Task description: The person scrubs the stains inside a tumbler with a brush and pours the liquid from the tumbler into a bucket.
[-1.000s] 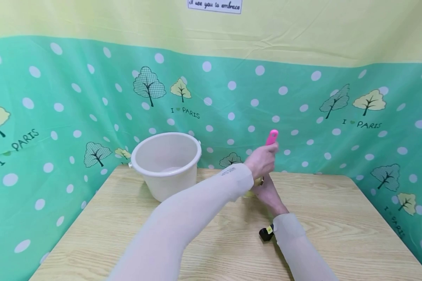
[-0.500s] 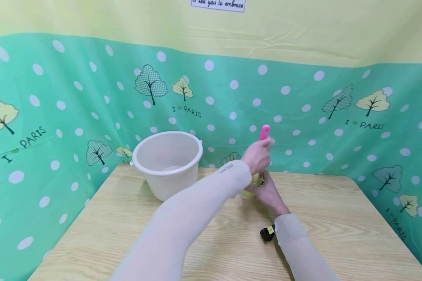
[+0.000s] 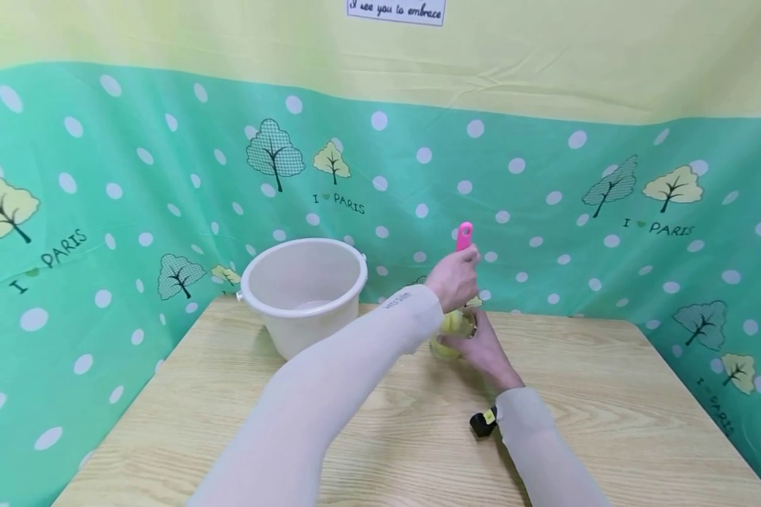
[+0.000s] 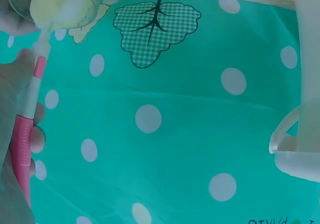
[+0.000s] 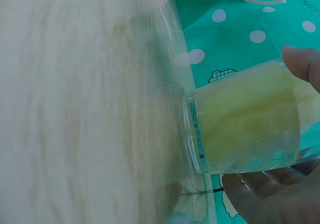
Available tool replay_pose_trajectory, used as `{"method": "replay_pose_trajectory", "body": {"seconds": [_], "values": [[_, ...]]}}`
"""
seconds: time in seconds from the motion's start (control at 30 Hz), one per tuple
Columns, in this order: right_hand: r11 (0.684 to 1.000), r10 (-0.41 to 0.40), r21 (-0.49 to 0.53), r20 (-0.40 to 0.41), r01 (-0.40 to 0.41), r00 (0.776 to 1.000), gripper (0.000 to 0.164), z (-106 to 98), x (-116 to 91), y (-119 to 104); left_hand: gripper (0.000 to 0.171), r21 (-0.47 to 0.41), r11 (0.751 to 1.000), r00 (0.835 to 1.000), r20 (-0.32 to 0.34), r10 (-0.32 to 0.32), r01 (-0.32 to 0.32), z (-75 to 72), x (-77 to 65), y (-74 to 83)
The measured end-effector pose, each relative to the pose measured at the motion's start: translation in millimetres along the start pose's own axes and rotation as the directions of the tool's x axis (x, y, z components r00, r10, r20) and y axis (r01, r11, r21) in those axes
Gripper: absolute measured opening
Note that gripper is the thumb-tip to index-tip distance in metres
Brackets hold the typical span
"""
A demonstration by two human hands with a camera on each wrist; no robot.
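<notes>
My left hand (image 3: 454,282) grips the pink and white handle of a sponge cup brush (image 4: 22,139), pink end up. Its pale yellow sponge head (image 4: 47,4) sits inside a clear glass (image 5: 245,124), filling much of it. Around the glass curl the fingers and thumb of my right hand (image 3: 482,348), the thumb on one side and the fingers on the other. The glass is close over the wooden table, its thick base facing down. In the head view, the left hand hides the brush's neck and part of the glass rim.
A large white bucket (image 3: 301,338) with a side handle stands at the back left of the wooden table (image 3: 380,451). Behind it hangs a green and yellow printed cloth (image 3: 545,211). A small black device (image 3: 482,424) is at the right wrist.
The left hand and brush handle have shifted left, and the handle's top has swung left too. More of the glass shows below the left hand. The right hand stays nearly in place.
</notes>
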State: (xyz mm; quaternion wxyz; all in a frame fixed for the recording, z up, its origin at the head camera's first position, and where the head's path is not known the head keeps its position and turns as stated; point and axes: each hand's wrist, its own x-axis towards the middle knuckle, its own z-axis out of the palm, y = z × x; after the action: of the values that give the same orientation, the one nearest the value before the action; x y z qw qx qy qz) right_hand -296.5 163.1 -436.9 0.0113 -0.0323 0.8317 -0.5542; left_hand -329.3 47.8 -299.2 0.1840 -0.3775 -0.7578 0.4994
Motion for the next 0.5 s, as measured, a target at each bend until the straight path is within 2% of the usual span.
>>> {"method": "replay_pose_trajectory", "body": {"seconds": [0.13,0.3,0.4,0.5], "values": [[1.000,-0.011,0.022,0.012,0.011,1.000,0.099,1,0,0,0.019,-0.026,1.000,1.000,-0.004,0.007,-0.007,-0.2,-3.6,-0.7],[1.000,-0.019,0.019,-0.004,0.019,1.000,0.100,-1,0,1,0.019,-0.041,0.999,0.999,-0.039,0.031,-0.033,-8.7,-4.6,-1.5],[0.997,-0.063,0.040,-0.018,0.064,0.998,0.100,-2,0,1,0.019,-0.034,0.998,0.996,-0.070,0.051,-0.054,-14.4,-2.9,-0.4],[0.988,-0.142,0.066,0.002,0.142,0.990,0.101,-1,-1,1,0.017,-0.016,0.997,0.994,-0.086,0.071,-0.073,-17.7,-1.5,1.5]]}}
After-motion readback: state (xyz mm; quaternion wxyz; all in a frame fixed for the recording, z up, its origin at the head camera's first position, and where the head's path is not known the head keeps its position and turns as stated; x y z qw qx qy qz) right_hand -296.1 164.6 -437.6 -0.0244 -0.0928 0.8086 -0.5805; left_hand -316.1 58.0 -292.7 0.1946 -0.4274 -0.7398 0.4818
